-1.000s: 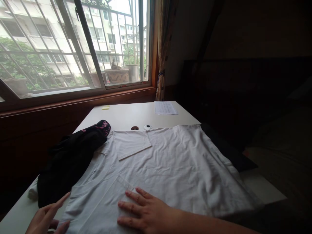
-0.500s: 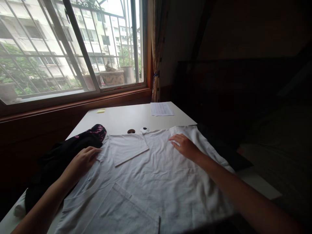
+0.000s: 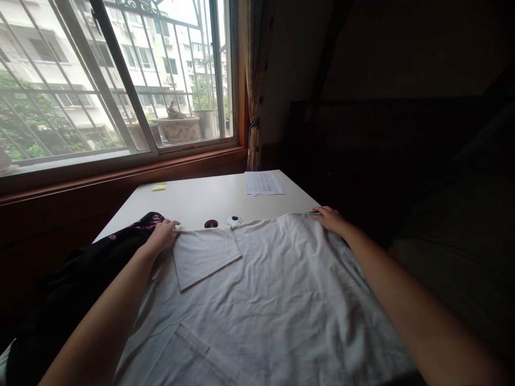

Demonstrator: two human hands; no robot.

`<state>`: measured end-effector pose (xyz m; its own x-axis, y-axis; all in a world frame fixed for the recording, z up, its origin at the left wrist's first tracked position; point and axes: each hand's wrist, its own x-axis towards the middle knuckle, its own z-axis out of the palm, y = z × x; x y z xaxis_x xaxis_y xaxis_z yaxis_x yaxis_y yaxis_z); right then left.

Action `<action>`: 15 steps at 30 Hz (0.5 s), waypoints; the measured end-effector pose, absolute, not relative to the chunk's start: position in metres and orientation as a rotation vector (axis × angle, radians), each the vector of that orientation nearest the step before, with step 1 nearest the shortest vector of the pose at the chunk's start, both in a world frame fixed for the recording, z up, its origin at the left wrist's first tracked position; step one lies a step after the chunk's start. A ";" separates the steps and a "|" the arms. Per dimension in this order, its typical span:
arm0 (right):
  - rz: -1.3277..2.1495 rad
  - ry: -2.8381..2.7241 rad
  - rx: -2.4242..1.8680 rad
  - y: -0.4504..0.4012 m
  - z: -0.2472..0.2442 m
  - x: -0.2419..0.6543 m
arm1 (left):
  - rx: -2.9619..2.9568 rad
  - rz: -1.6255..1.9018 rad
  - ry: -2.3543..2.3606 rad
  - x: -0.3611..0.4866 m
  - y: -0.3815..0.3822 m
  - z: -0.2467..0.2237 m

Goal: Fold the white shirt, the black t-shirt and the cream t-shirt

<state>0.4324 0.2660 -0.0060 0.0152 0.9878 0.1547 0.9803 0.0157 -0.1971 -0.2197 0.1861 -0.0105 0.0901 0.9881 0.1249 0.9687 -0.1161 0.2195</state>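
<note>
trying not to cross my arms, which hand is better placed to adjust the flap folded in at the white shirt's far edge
Probably the left: the left hand is right beside the flap, while the right hand is over at the white shirt's far right corner, with wrinkled cloth in between.

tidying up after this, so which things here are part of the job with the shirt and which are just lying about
Part of the job:
- white shirt, spread out
- left hand, at its far left corner
- right hand, at its far right corner

Just lying about, it seems:
- black garment
- printed sheets
- yellow sticky notes
- small white round object
</note>
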 end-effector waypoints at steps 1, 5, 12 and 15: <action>0.055 -2.048 -2.054 0.270 -0.009 0.435 | 2.247 0.357 2.028 -0.222 0.189 -0.009; 0.086 -2.072 -2.092 0.282 -0.015 0.447 | 2.203 0.294 1.986 -0.229 0.199 -0.002; 0.065 -2.127 -2.052 0.292 -0.002 0.462 | 2.223 0.227 1.931 -0.241 0.211 0.005; 0.046 -2.124 -1.993 0.295 0.018 0.469 | 2.264 0.263 1.910 -0.249 0.216 0.009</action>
